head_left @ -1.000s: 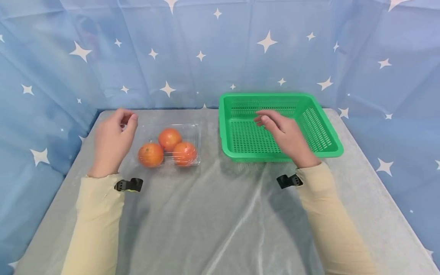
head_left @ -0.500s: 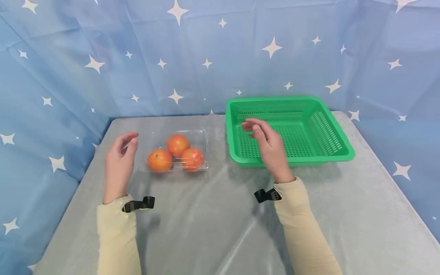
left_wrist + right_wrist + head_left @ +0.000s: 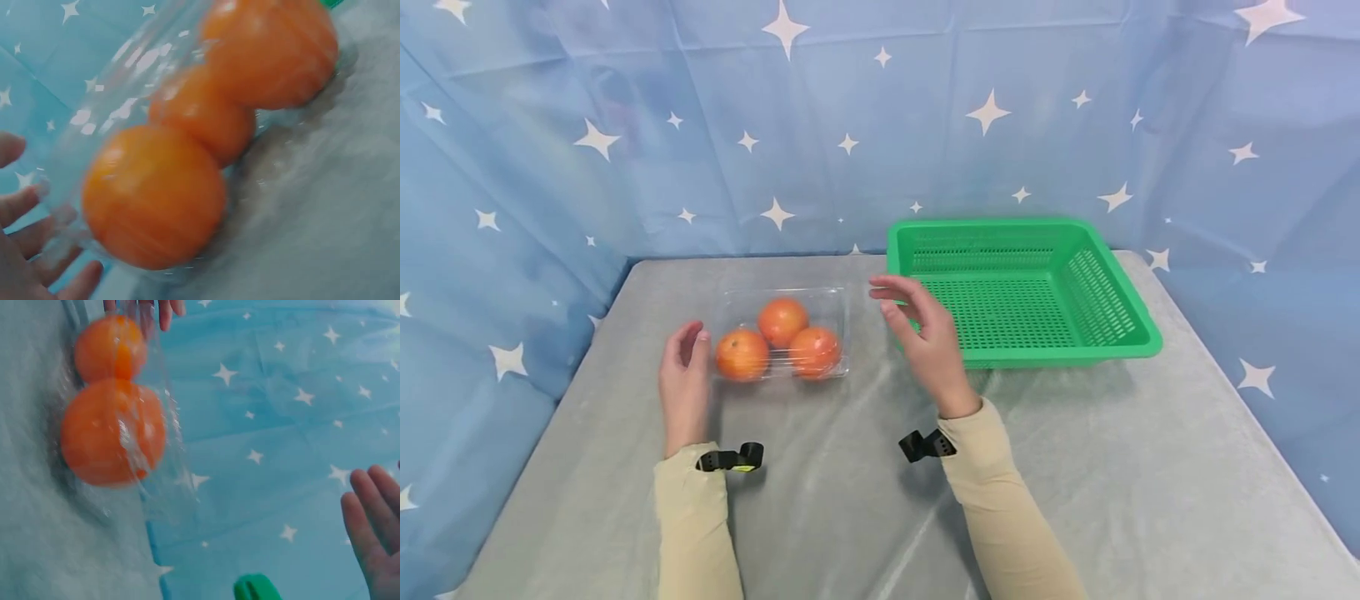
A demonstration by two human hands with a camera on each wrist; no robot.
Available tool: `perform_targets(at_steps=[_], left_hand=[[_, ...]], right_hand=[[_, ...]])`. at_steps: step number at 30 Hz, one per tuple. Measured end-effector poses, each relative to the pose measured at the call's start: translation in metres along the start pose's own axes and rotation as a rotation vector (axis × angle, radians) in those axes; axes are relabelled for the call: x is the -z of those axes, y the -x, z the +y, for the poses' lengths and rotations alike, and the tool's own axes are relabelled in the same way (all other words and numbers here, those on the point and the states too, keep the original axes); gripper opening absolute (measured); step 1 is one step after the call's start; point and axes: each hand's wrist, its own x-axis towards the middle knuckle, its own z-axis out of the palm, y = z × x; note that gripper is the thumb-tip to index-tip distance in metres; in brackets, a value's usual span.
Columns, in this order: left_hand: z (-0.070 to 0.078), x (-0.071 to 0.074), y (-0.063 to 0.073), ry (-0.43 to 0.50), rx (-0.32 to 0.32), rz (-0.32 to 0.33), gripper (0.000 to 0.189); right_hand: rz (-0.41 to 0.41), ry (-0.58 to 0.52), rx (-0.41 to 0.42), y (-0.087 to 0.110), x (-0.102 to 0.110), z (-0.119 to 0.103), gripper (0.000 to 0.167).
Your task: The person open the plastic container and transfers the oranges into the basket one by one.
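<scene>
Three oranges lie in a clear plastic box on the left half of the table. Just left of that box is my left hand, its fingers loosely bent and holding nothing. The left wrist view shows its fingertips by the clear wall, partly seen through it; whether they touch I cannot tell. My right hand hovers between the box and the green plastic basket, in front of the basket's left end. Its fingers are extended toward the box, apart from it, with nothing in them.
The basket, with slotted sides, stands at the back right of the grey-covered table. A blue star-patterned curtain hangs directly behind and along both sides. Each wrist carries a small black camera mount.
My right hand has moved left, from over the basket toward the box. My left hand has come nearer and right, down to the box's left side. Box and basket stay put.
</scene>
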Motion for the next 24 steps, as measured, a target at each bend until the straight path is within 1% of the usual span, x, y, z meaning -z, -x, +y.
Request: perform_targets(at_steps=[3,4,6,8,10,11,12,14,16,21,24], left_hand=[[-0.003,-0.005,-0.001,0.106,-0.006,-0.012,0.046],[-0.004,-0.006,-0.002,0.155,-0.005,-0.018,0.045],[-0.005,-0.008,-0.003,0.302,0.000,-0.031,0.046],[-0.008,-0.009,-0.005,0.483,0.012,-0.048,0.046],[-0.012,-0.008,-0.006,0.670,0.027,-0.073,0.046],[-0.015,-0.007,-0.006,0.746,0.031,-0.086,0.046],[-0.018,-0.007,-0.007,0.789,0.032,-0.098,0.046],[-0.024,-0.005,-0.006,0.846,0.027,-0.131,0.047],[-0.030,-0.004,-0.005,0.874,0.028,-0.158,0.049],[-0.040,-0.001,-0.001,0.893,0.038,-0.197,0.050],[-0.042,0.000,0.000,0.867,0.042,-0.214,0.048]], right_hand=[[0.000,-0.007,0.014,-0.001,-0.007,0.003,0.031],[0.002,-0.018,0.021,-0.001,-0.010,0.005,0.031],[0.003,-0.049,0.029,-0.001,-0.015,0.009,0.031],[-0.005,-0.056,0.043,0.001,-0.020,0.016,0.031],[-0.026,-0.027,0.051,0.003,-0.028,0.025,0.032],[-0.038,-0.003,0.052,0.004,-0.031,0.030,0.033],[-0.047,0.027,0.056,0.005,-0.035,0.035,0.034],[-0.065,0.088,0.046,0.008,-0.044,0.044,0.039],[-0.081,0.110,0.016,0.012,-0.052,0.050,0.043],[-0.112,0.074,-0.110,0.023,-0.071,0.061,0.053],[-0.118,0.048,-0.197,0.027,-0.077,0.067,0.059]])
